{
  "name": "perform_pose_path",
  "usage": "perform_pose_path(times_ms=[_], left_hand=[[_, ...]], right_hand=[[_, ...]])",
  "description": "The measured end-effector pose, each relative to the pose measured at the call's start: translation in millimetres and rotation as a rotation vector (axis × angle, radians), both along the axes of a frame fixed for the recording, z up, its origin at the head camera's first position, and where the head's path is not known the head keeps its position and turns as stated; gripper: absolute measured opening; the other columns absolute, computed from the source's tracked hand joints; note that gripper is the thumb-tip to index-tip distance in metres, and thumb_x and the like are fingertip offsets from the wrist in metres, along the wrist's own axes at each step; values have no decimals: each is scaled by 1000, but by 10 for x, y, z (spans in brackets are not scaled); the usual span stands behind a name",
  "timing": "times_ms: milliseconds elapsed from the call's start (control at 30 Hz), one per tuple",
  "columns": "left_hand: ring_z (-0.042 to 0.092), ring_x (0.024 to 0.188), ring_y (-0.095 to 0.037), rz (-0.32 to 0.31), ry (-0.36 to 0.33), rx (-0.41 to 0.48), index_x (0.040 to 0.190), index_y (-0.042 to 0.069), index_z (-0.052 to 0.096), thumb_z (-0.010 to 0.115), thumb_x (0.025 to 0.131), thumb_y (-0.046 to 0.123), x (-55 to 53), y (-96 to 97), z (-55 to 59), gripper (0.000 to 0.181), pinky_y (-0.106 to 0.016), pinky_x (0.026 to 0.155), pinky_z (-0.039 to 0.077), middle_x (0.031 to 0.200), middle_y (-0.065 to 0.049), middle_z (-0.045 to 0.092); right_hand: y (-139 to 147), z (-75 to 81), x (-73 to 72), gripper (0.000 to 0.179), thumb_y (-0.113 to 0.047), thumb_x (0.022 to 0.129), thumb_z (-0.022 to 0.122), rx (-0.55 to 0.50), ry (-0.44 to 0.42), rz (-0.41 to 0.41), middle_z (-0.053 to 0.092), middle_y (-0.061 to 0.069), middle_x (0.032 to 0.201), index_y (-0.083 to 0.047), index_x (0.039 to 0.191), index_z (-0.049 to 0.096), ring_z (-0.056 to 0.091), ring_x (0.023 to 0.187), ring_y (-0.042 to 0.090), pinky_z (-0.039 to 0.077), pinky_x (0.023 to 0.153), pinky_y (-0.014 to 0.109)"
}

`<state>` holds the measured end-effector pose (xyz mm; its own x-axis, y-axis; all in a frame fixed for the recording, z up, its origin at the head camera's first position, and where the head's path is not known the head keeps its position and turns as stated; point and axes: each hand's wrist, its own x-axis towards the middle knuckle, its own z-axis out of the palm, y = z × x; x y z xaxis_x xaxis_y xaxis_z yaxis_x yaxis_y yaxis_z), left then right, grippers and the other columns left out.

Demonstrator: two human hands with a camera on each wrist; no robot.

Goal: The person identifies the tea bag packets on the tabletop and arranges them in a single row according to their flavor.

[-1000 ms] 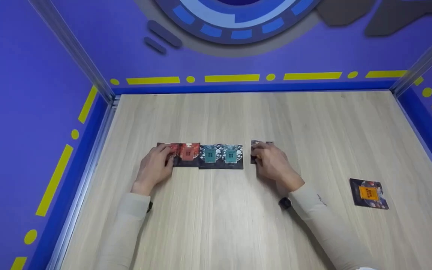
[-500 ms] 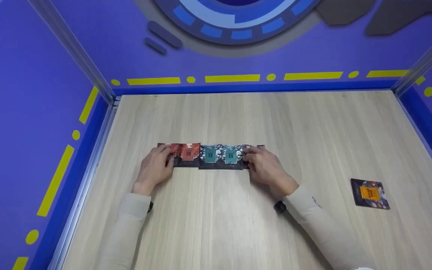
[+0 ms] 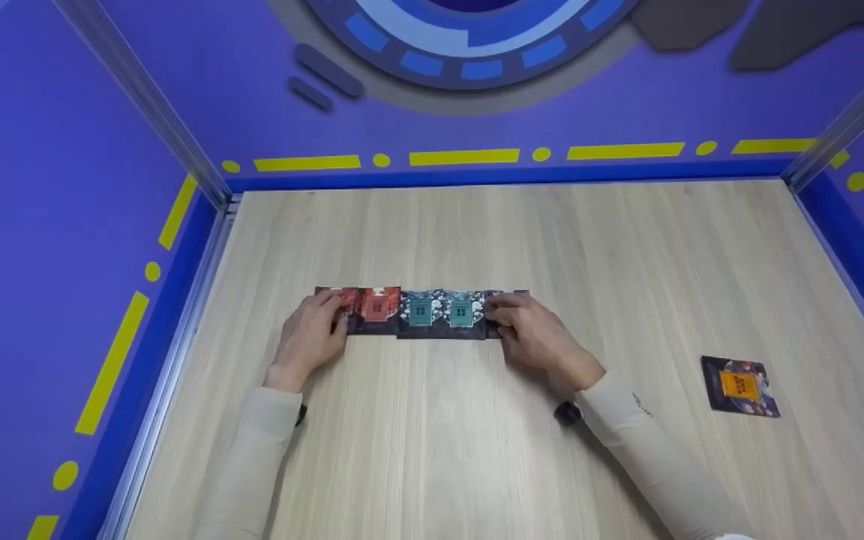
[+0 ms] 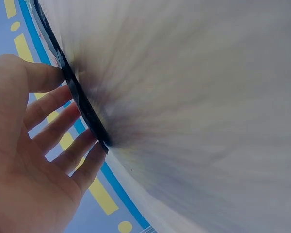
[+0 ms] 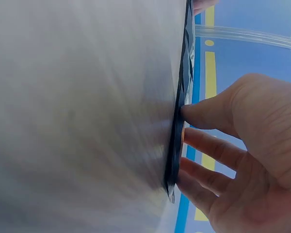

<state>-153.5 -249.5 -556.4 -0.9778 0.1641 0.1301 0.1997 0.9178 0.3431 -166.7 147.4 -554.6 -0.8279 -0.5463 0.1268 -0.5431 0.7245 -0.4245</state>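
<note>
Several flat dark packets lie edge to edge in a row in the head view. My left hand (image 3: 310,331) rests its fingertips and thumb on the leftmost one, a red-printed packet (image 3: 339,292) that it partly covers. Beside that is another red packet (image 3: 377,308). Two teal-labelled packets, a left one (image 3: 421,311) and a right one (image 3: 462,311), follow. At the row's right end, my right hand (image 3: 541,335) touches a dark packet (image 3: 491,331), mostly hidden under its fingers. Both wrist views show the fingers spread, fingertips against the packets' surfaces.
An orange-labelled packet (image 3: 739,385) lies apart on the wooden table (image 3: 432,450), to the right and slightly turned. Blue-purple panels (image 3: 447,127) with yellow marks stand along the back and sides. Each wrist wears a dark device.
My right hand has slid its packet left, from a gap away to up against the right teal packet. In the last half second the row stays still. My left hand has kept its place.
</note>
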Motion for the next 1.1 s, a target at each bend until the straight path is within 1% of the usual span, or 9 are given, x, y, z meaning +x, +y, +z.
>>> perform_pose_path(times_ms=[100, 200, 333, 467, 567, 733, 867, 967, 1100], left_hand=[[66, 123, -38, 2, -1, 3, 131, 3, 71, 66, 102, 19, 4, 5, -5, 33, -55, 104, 55, 138, -16, 68], [66, 123, -38, 1, -5, 4, 131, 3, 71, 66, 102, 19, 8, 10, -9, 33, -55, 103, 56, 137, -17, 68], [65, 124, -39, -1, -10, 8, 131, 3, 71, 65, 103, 19, 8, 13, -11, 33, -55, 105, 55, 139, -17, 68], [65, 125, -39, -5, -8, 14, 132, 2, 71, 66, 102, 18, 4, 6, -2, 34, -55, 105, 55, 139, -18, 67], [65, 125, -40, -5, -7, 15, 133, 1, 70, 66, 102, 18, 3, 0, 14, 35, -56, 106, 55, 140, -18, 67], [65, 125, -40, -5, -8, 13, 133, 2, 70, 66, 102, 18, 4, -5, 10, 35, -56, 105, 55, 141, -18, 66], [65, 125, -41, -8, 4, 13, 133, 0, 70, 66, 102, 17, 9, -6, 6, 36, -57, 104, 55, 141, -20, 66], [65, 126, -41, -4, -1, 13, 134, 0, 70, 65, 102, 17, 12, -5, 8, 37, -56, 105, 55, 141, -20, 66], [65, 125, -40, -4, -9, 13, 134, 1, 70, 65, 102, 17, -1, 6, 14, 36, -56, 104, 55, 141, -19, 66]], right_hand=[[55, 20, 0, 32, 2, 98, 67, -29, -32, 16, 63, 19, 148, -3, 128, 77, 60, 137, 40, 54, 112, 53], [138, 60, 29, 31, 0, 99, 68, -50, -57, 2, 62, 19, 148, -5, 129, 77, 61, 137, 39, 54, 111, 53], [330, 138, 110, 33, -4, 99, 71, -50, -82, -70, 61, 17, 150, -7, 132, 76, 61, 137, 40, 53, 112, 54], [617, 198, 223, 36, -4, 98, 70, -47, -79, -149, 60, 19, 150, -2, 134, 73, 60, 136, 41, 50, 114, 57], [864, 226, 326, 35, -5, 98, 68, -53, -46, -199, 61, 22, 147, 2, 133, 71, 60, 135, 43, 49, 114, 59], [1282, 272, 545, 33, -8, 101, 69, -97, 20, -277, 63, 25, 142, 5, 131, 71, 62, 129, 47, 51, 108, 63], [1578, 306, 732, 33, -7, 98, 73, -128, 81, -347, 64, 28, 137, 7, 128, 71, 63, 124, 50, 52, 100, 66], [1758, 310, 867, 33, -6, 97, 74, -139, 114, -409, 64, 30, 135, 9, 126, 71, 62, 122, 53, 52, 96, 67], [1977, 290, 1058, 34, -6, 96, 74, -131, 123, -511, 64, 33, 133, 11, 126, 71, 61, 122, 56, 49, 96, 70]])
